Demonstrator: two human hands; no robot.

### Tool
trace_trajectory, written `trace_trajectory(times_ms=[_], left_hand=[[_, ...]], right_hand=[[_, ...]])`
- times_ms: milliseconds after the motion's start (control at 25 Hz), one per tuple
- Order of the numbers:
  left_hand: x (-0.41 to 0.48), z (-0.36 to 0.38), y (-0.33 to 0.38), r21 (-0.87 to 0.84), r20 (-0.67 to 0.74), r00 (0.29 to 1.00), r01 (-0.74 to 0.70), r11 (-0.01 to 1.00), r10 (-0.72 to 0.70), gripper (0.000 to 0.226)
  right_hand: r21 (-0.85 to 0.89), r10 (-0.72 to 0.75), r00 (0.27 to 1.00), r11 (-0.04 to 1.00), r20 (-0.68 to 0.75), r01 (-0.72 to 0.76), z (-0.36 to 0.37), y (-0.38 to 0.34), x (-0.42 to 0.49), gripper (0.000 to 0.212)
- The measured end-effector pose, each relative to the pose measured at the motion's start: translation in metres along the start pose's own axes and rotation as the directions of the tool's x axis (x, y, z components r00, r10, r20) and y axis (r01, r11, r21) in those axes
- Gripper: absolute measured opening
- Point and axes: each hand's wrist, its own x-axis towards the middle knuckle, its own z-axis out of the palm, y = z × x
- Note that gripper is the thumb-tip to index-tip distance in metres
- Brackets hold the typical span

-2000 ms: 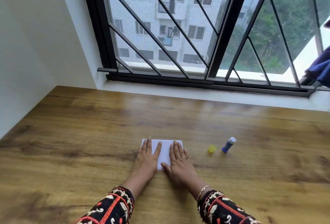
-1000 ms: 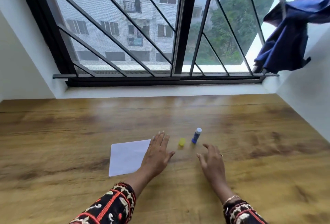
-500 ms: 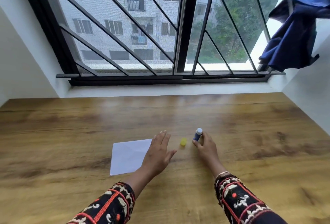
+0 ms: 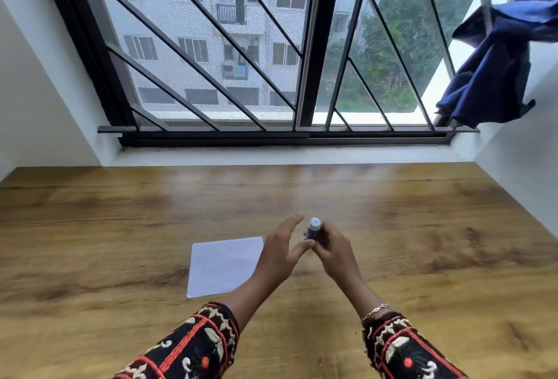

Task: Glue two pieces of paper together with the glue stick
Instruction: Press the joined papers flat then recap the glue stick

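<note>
My right hand (image 4: 333, 250) grips the blue glue stick (image 4: 312, 228) upright above the wooden table (image 4: 422, 227), its pale glue tip pointing up. My left hand (image 4: 282, 250) hovers just left of it with fingers spread and the thumb reaching toward the stick's base; it holds nothing. The white paper (image 4: 225, 263) lies flat on the table to the left of both hands, its right edge partly covered by my left hand. The yellow cap is hidden from view.
A barred window (image 4: 305, 76) with a white sill runs along the table's far edge. White walls close in both sides. A dark blue cloth (image 4: 495, 76) hangs at the upper right.
My right hand closed on the glue stick and lifted it off the table. My left hand left the paper and rose beside the stick. The yellow cap is no longer visible.
</note>
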Motion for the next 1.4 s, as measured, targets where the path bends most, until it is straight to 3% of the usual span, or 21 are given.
trace_trajectory(times_ms=[160, 240, 360, 480, 640, 840, 1040, 1160, 1320, 1400], left_hand=[[0.001, -0.004, 0.007, -0.153, -0.099, 0.995, 0.005, 0.988, -0.020, 0.025], [0.002, -0.008, 0.008, -0.238, -0.114, 0.992, 0.017, 0.971, -0.045, 0.025], [0.002, -0.014, 0.008, -0.340, -0.067, 0.994, 0.054, 0.939, -0.082, 0.028], [0.001, -0.018, 0.009, -0.394, -0.020, 0.995, 0.081, 0.916, -0.097, 0.017], [-0.001, -0.019, 0.006, -0.414, -0.042, 0.994, 0.079, 0.907, -0.105, 0.017], [-0.001, -0.016, 0.004, -0.435, -0.059, 0.987, 0.111, 0.894, -0.151, 0.012], [0.003, -0.024, 0.002, -0.365, -0.010, 0.997, 0.065, 0.929, -0.074, 0.009], [0.002, -0.024, 0.001, -0.361, -0.005, 0.997, 0.069, 0.930, -0.076, 0.009], [-0.001, -0.020, 0.001, -0.367, -0.030, 0.996, 0.070, 0.927, -0.087, 0.008], [-0.002, -0.020, 0.001, -0.363, -0.010, 0.996, 0.075, 0.929, -0.084, 0.005]], right_hand=[[0.072, -0.066, 0.997, 0.995, 0.036, 0.064, 0.007, -0.018, -0.006, 0.012], [0.149, -0.065, 0.996, 0.987, 0.061, 0.056, 0.008, -0.023, -0.007, 0.020], [0.206, -0.078, 0.983, 0.978, 0.166, 0.043, 0.007, -0.025, -0.004, 0.031], [0.193, -0.069, 0.975, 0.981, 0.211, 0.027, 0.009, -0.025, -0.002, 0.023], [0.194, -0.044, 0.982, 0.981, 0.185, 0.007, 0.013, -0.022, -0.002, 0.013], [0.098, -0.020, 0.995, 0.995, 0.100, 0.010, 0.020, -0.019, -0.002, 0.029], [0.319, -0.099, 0.953, 0.948, 0.286, 0.003, 0.015, -0.015, -0.001, 0.020], [0.306, -0.081, 0.959, 0.952, 0.272, -0.006, 0.015, -0.013, -0.001, 0.013], [0.229, -0.082, 0.976, 0.973, 0.201, 0.035, 0.017, -0.014, -0.001, 0.029], [0.213, -0.090, 0.977, 0.976, 0.192, 0.048, 0.018, -0.017, -0.001, 0.026]])
